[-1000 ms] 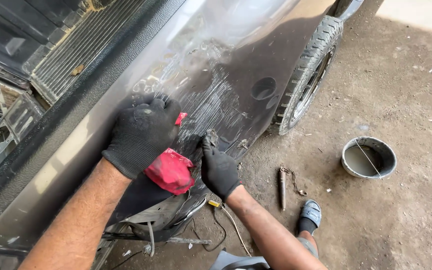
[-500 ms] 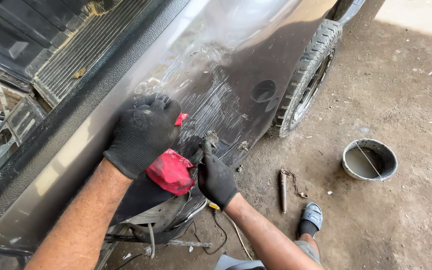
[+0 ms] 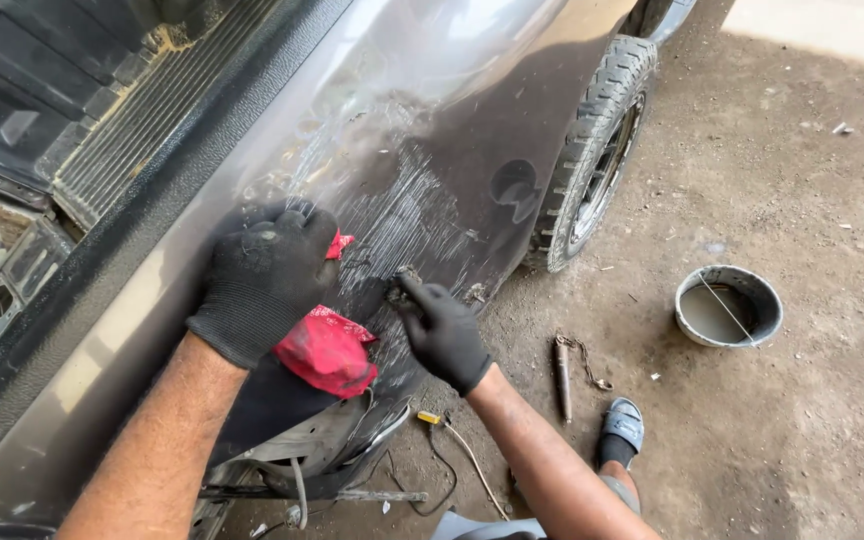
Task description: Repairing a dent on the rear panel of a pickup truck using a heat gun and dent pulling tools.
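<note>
Both my hands wear black gloves and rest against the grey side panel (image 3: 452, 130) of a pickup truck. My left hand (image 3: 264, 275) is closed on a red rag (image 3: 324, 348), which hangs down against the panel below the glove. My right hand (image 3: 440, 330) presses a small worn pad (image 3: 398, 290) with its fingertips against the scratched, sanded patch (image 3: 422, 215) of the panel. Pale scratch lines fan out across that patch above my right hand.
The rear wheel (image 3: 597, 150) stands to the right of the sanded area. On the dirt floor lie a round metal bowl of water (image 3: 728, 305), a tool with a chain (image 3: 564, 362) and loose wires (image 3: 452, 455). My sandalled foot (image 3: 620, 430) is below. The truck bed (image 3: 72, 90) is upper left.
My right hand has slid slightly up and left along the panel, toward the red rag. My left hand stays put.
</note>
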